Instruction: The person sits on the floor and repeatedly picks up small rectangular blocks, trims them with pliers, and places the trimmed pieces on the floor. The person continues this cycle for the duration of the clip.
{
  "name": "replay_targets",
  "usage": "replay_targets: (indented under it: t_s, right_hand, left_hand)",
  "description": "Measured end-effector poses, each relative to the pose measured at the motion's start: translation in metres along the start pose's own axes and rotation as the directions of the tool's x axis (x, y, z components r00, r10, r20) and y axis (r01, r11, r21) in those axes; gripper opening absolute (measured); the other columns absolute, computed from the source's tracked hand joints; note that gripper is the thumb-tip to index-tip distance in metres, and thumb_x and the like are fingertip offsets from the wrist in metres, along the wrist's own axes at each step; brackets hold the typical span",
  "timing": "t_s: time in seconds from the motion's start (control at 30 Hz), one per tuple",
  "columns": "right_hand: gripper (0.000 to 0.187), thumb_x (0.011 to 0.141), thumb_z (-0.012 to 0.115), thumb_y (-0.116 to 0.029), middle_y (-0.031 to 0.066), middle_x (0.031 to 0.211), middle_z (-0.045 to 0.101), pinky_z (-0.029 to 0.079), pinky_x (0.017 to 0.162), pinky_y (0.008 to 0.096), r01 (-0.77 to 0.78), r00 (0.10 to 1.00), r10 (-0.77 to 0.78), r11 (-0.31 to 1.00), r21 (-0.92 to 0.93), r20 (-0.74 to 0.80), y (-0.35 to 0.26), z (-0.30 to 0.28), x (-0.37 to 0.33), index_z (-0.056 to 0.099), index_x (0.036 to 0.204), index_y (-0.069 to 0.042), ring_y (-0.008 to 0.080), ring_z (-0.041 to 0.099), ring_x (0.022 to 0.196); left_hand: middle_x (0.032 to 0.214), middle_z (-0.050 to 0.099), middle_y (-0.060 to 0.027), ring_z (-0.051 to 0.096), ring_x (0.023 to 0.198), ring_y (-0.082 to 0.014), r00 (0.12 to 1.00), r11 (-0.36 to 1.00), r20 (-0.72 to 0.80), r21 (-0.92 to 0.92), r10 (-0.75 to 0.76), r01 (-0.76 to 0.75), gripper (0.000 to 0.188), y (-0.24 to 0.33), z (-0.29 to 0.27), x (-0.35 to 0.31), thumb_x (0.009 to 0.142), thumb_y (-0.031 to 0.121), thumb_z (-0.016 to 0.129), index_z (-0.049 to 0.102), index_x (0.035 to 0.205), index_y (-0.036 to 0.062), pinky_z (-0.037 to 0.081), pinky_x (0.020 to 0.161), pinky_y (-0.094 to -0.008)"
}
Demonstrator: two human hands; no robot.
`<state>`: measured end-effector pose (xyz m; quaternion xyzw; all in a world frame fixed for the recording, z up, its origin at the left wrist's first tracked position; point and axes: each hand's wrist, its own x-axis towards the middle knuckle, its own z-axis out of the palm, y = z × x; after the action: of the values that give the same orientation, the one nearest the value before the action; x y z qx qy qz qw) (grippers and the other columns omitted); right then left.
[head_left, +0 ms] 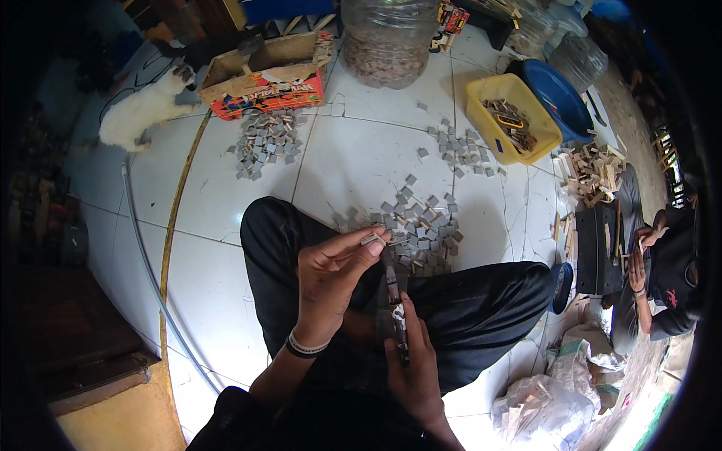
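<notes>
step, as judged: working one piece with a tool. loose grey pieces [425, 225] lie just beyond the left hand [323, 274]. the right hand [416, 364] is wrapped around a dark slender tool [392, 289]. the left thumb and finger clamp a small piece [372, 239] near the tool's far end; contact cannot be determined. the next move likely calls for steady alignment.

Bright centre, dark fisheye-bent rim.
</notes>
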<state>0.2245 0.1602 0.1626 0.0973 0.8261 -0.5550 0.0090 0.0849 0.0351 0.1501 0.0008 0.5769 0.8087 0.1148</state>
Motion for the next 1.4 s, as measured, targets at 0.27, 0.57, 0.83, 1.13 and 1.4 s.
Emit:
replay_targets:
  t_s: [0.27,0.57,0.83,1.13,1.4]
  right_hand:
    - [0.075,0.092,0.059,0.014,0.0264,0.126,0.06,0.056,0.089,0.0481,-0.074,0.995,0.088,0.961,-0.266,0.041,-0.004,-0.005,-0.002,0.038,0.161,-0.005,0.045,0.067,0.11]
    - [0.075,0.092,0.058,0.014,0.0275,0.129,0.06,0.055,0.093,0.0466,0.03,0.999,-0.02,0.97,-0.242,0.046,0.003,-0.016,0.005,0.038,0.162,-0.006,0.0455,0.067,0.114]
    - [0.073,0.093,0.059,0.012,0.0297,0.146,0.056,0.049,0.108,0.0457,0.009,1.0,-0.01,0.997,-0.074,-0.011,0.015,-0.019,0.002,0.038,0.161,-0.003,0.0456,0.058,0.136]
    - [0.07,0.095,0.06,0.012,0.0279,0.145,0.056,0.049,0.109,0.0449,0.102,0.995,-0.101,0.995,-0.016,0.024,0.02,-0.018,0.003,0.04,0.16,-0.003,0.0435,0.059,0.135]
    - [0.068,0.096,0.06,0.008,0.0248,0.135,0.063,0.052,0.103,0.0401,0.076,0.997,-0.075,0.997,-0.023,0.023,0.018,-0.016,0.002,0.038,0.159,0.003,0.0337,0.068,0.117]
  left_hand:
    - [0.113,0.08,-0.0137,0.075,0.1,-0.0138,0.979,0.949,0.065,0.243,0.191,-0.201,0.023,-0.01,-0.008,0.001,0.097,0.0,0.074,0.076,0.12,-0.0051,0.06,0.091,-0.0248]
    - [0.111,0.079,-0.0169,0.076,0.101,-0.0191,0.982,0.956,0.009,0.227,0.187,-0.184,0.025,-0.012,-0.004,0.002,0.098,0.003,0.074,0.074,0.121,-0.0076,0.063,0.093,-0.0314]
    - [0.108,0.078,-0.0189,0.079,0.099,-0.0289,0.998,0.998,-0.032,-0.009,-0.056,0.056,0.034,0.01,-0.025,0.011,0.099,0.017,0.077,0.072,0.12,-0.0083,0.065,0.093,-0.043]
    - [0.106,0.078,-0.0183,0.078,0.098,-0.0265,0.994,0.995,0.048,-0.017,-0.095,0.096,0.033,0.011,-0.016,0.007,0.1,0.016,0.075,0.072,0.12,-0.0095,0.065,0.091,-0.0405]
    - [0.108,0.077,-0.0188,0.078,0.099,-0.0265,0.993,0.994,0.049,0.0,-0.105,0.105,0.034,0.01,-0.016,0.004,0.101,0.017,0.074,0.072,0.121,-0.0097,0.065,0.092,-0.0408]
